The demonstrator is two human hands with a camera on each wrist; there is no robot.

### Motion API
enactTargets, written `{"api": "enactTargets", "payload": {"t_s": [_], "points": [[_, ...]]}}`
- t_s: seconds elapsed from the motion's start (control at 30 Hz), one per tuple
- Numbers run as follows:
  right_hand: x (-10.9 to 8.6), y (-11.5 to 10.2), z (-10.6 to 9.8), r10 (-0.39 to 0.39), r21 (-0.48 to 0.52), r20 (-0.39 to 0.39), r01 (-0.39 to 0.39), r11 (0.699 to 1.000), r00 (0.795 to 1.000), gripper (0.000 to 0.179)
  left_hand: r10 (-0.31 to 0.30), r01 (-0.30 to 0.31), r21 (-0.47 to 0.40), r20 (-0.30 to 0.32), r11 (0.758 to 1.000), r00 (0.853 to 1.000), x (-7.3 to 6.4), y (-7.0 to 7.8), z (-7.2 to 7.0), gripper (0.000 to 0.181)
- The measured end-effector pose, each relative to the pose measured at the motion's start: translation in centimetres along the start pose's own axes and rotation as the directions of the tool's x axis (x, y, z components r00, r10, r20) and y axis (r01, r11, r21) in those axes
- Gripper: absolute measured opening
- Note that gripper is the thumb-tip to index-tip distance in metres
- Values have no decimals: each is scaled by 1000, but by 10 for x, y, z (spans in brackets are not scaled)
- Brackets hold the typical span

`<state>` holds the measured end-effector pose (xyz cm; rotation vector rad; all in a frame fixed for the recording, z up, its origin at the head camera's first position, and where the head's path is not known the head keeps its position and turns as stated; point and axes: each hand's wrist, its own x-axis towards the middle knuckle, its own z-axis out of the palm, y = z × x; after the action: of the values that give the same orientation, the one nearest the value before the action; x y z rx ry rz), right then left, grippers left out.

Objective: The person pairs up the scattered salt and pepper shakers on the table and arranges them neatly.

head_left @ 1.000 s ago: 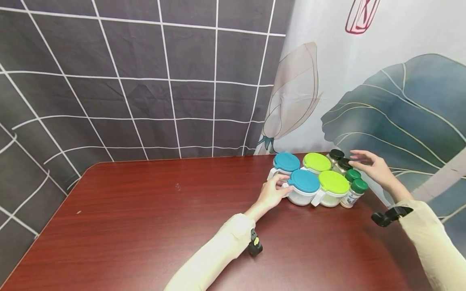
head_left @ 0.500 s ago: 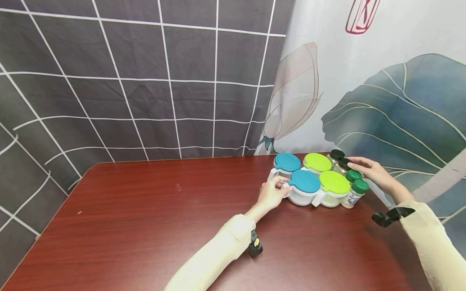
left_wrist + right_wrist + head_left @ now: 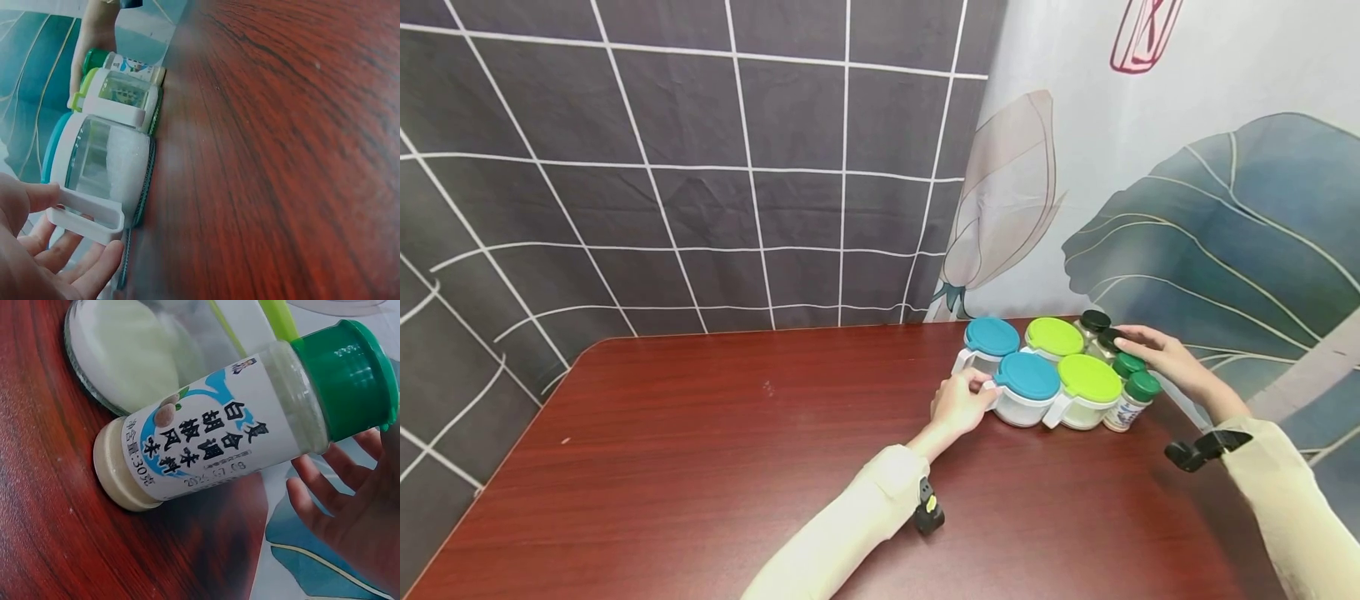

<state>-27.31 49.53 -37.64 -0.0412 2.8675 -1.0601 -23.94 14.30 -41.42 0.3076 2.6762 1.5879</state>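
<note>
In the head view, two blue-lidded seasoning jars and two green-lidded seasoning jars (image 3: 1088, 377) stand grouped at the table's far right. My left hand (image 3: 961, 403) holds the white handle (image 3: 87, 215) of the front blue-lidded seasoning jar (image 3: 1027, 375), its thumb at the handle's upper end and its fingers curled behind. White contents show through that jar's clear side. My right hand (image 3: 1171, 360) lies along the right side of the shaker bottles, fingers loosely bent, by a black-capped bottle (image 3: 1101, 351). A green-capped bottle (image 3: 212, 428) with a printed label stands in front of the right hand's fingers (image 3: 325, 494).
The brown wooden table (image 3: 715, 467) stretches out to the left. Behind it hangs a dark grid-patterned cloth (image 3: 692, 167); a pale leaf-printed curtain (image 3: 1187, 233) closes in on the right. A second black-capped bottle (image 3: 1092, 322) stands at the back.
My right hand has come down and left from above the bottles to beside the black caps. The left hand stays at the handle, its fingers slightly lower. The jars look still.
</note>
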Motion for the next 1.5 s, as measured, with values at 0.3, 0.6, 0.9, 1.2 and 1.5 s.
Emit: {"api": "enactTargets", "payload": {"t_s": [0.3,0.6,0.9,1.2,1.5], "points": [[-3,-5,1,-29,-21,-21,29,999,999,61,-10,10,13,7,1000,1000,-2,0,-1,21],[-2,-1,0,-46,-47,-36,45,998,998,58,-17,17,23,12,1000,1000,-4,-1,-2,20],[-6,2,0,-21,-2,-41,21,1000,999,63,-26,25,30,15,999,1000,-3,-3,-3,18],[-7,11,0,-82,102,-96,91,991,992,31,-25,25,35,21,999,999,-4,-1,-7,18],[-13,25,4,-181,280,-105,204,938,978,21,-17,17,31,4,999,1000,-5,-1,-7,19]]}}
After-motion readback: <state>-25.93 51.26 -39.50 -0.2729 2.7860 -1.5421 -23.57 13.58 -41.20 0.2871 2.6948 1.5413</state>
